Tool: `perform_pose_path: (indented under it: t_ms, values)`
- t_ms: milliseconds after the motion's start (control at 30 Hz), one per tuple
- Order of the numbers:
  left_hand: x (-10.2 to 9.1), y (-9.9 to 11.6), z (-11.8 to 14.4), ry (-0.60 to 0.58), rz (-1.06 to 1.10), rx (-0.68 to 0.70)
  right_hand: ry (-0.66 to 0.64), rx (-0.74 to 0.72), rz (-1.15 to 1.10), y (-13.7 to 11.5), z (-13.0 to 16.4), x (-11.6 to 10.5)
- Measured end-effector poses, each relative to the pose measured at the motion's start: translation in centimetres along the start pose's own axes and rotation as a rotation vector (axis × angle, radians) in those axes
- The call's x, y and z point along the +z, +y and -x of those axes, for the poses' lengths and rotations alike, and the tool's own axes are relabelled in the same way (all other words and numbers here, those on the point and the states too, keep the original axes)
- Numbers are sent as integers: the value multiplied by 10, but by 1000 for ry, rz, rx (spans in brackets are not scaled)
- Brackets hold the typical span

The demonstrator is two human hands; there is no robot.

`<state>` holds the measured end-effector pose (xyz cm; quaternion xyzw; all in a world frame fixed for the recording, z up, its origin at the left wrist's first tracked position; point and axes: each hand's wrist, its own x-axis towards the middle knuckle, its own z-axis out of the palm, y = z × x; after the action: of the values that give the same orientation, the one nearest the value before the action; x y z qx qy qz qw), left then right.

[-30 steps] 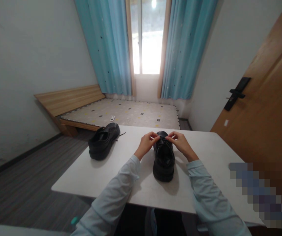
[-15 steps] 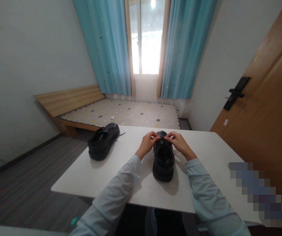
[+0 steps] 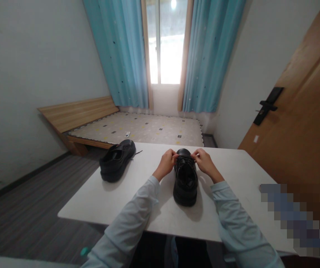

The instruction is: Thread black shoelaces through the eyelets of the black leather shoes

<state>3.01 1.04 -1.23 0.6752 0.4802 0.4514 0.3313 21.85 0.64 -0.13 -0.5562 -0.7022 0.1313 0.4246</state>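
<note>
A black lace-up shoe [image 3: 186, 195] stands upright on the white table in front of me, its toe pointing away. At its left side, near the front of the lacing, my left hand [image 3: 167, 163] is closed in a pinch on the shoelace [image 3: 185, 159]. My right hand [image 3: 204, 163] pinches the lace at the opposite side, level with the left. The exact bit of lace in each pinch is partly hidden by the fingers. Further left stands a second black shoe [image 3: 117, 162], untouched, with a loose lace end sticking out to its right.
The white table [image 3: 92, 203] reaches to a bed [image 3: 148, 130] with a small white remote [image 3: 127, 134] on it. A pixelated patch covers the table's right edge. On the right is a wooden door [image 3: 296, 130]; blue curtains [image 3: 204, 67] flank the window.
My hands have moved slightly apart, from over the shoe's front lacing out to its two sides, still pinching. Both shoes have stayed in place.
</note>
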Motion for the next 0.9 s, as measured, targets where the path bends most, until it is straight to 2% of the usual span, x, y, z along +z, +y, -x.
perform_pose_path:
  t_ms: [200, 433, 567, 733, 900]
  values:
    - [-2, 3, 0, -15, 53, -79, 17, -7, 20, 5, 0, 0]
    - [-4, 2, 1, -30, 49, -106, -53, 36, 9, 4, 0, -5]
    - [-6, 0, 2, -33, -65, -52, -116, 35, -50, 3, 0, -7]
    - [-10, 3, 4, 53, -187, 96, -113, 4, -74, -8, 3, -11]
    - [-13, 9, 7, 66, -88, 184, -140, -30, -30, -20, 6, -17]
